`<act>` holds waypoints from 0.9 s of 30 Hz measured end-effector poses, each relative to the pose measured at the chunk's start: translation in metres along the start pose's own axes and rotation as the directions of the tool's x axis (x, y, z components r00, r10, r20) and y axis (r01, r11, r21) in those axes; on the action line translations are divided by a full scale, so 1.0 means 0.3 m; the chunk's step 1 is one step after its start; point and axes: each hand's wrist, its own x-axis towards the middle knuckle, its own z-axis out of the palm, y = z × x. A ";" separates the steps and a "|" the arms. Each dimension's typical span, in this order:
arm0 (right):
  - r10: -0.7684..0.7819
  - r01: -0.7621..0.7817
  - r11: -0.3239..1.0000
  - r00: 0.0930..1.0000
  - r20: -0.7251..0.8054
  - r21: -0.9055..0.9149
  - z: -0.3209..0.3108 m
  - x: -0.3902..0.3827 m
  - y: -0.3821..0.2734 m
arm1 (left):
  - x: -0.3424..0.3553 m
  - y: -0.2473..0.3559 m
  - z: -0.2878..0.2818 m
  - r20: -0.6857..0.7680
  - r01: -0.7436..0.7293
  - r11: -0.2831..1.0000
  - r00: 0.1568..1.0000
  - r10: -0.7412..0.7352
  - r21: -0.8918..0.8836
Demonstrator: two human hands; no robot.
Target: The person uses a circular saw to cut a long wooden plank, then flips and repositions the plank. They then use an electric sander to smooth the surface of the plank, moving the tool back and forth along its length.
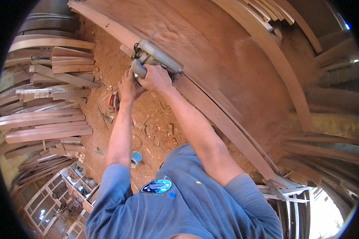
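A circular saw (160,56) with a grey body and guard sits on a long reddish-brown plank (223,123), which slants from the upper left to the lower right. Wrapped round the saw's rear handle is my right hand (157,78). My left hand (128,87) is closed against the near side of the saw, beside the same handle; its fingertips are partly hidden. A dark narrow gap runs along the plank from the saw toward the lower right. Fine dust blurs the ground beyond the saw.
Stacked boards (48,123) line the left, and a long curved plank (283,63) arcs across the upper right. On the dusty, chip-strewn ground lie a red-and-black tool (114,101), a blue-and-white can (136,158) and a thin cord (141,133). Shelving (52,195) stands at lower left.
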 end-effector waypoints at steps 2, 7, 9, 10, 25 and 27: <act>0.010 -0.010 1.000 1.000 0.023 -0.004 -0.004 0.009 0.005 | 0.012 0.007 0.001 -0.004 0.006 1.000 1.000 -0.006 0.011; 0.038 -0.038 0.999 0.998 0.054 -0.003 0.006 0.016 0.022 | 0.010 0.035 -0.005 0.009 0.027 1.000 1.000 -0.027 0.001; 0.029 -0.029 1.000 0.999 0.041 -0.005 0.018 0.022 0.035 | 0.014 0.022 0.011 -0.022 0.000 1.000 1.000 0.000 -0.007; 0.024 -0.024 1.000 0.999 0.037 -0.004 0.026 0.025 0.036 | 0.013 0.011 0.017 -0.036 -0.011 1.000 0.999 0.011 -0.008; -0.004 0.004 1.000 1.000 0.015 0.008 0.077 0.054 0.080 | 0.038 -0.037 0.064 -0.041 -0.042 0.999 0.998 0.042 0.007; 0.004 -0.005 1.000 1.000 0.019 0.014 0.080 0.054 0.071 | 0.040 -0.051 0.071 -0.030 -0.033 0.999 0.999 0.033 0.000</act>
